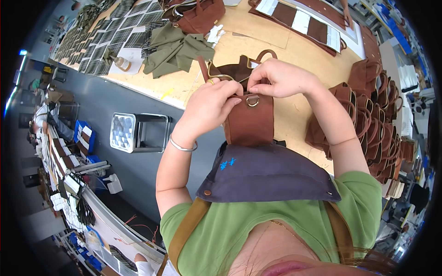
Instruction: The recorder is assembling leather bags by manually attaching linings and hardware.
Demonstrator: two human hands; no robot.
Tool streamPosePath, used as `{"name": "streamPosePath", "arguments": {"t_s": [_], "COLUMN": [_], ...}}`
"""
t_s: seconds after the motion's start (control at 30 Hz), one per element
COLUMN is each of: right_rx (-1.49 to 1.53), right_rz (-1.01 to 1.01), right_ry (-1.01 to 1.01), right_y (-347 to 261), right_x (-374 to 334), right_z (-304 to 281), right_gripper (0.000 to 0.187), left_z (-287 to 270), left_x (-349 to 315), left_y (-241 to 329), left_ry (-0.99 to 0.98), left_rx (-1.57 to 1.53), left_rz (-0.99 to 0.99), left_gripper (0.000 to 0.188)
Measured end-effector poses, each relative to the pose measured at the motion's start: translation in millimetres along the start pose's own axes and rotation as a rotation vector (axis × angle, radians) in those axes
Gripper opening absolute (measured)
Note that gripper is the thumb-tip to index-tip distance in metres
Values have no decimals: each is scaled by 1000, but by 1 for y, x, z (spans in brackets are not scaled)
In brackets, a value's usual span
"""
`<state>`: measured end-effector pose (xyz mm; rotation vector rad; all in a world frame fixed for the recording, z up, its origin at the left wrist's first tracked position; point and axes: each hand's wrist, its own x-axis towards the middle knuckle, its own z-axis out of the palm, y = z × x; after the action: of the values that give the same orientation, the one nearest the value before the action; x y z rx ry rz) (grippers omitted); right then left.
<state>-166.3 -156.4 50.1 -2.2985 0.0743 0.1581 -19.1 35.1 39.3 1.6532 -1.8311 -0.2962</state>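
Note:
A brown handbag stands at the table's near edge, its end panel turned to me and its zipped mouth spread apart. A metal D-ring hangs from a small tab on that panel. My left hand, with a ring and a bracelet, pinches the bag's upper rim left of the tab. On the other side my right hand is closed, its thumb and fingers pressed together at the rim. Whatever small part lies between the fingertips is hidden. Behind the hands rise the bag's handles and part of the brass zipper.
Many similar brown bags are piled at the right. Olive cloth, plaid pieces, a bottle and another brown bag lie at the far left. Flat brown panels are farther back. A metal stool stands left.

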Motion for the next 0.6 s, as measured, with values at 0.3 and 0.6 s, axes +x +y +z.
{"name": "streamPosePath", "arguments": {"t_s": [0.3, 0.6], "right_rx": [-198, -29], "right_rz": [-24, -155], "right_ry": [-69, -55], "right_y": [0, 6], "right_x": [26, 15], "right_z": [0, -7], "right_gripper": [10, 14], "left_z": [7, 5], "left_x": [-2, -7], "left_y": [-10, -14], "left_ry": [-35, 79], "left_rx": [-119, -222], "left_rz": [29, -170], "left_gripper": [10, 14]}}
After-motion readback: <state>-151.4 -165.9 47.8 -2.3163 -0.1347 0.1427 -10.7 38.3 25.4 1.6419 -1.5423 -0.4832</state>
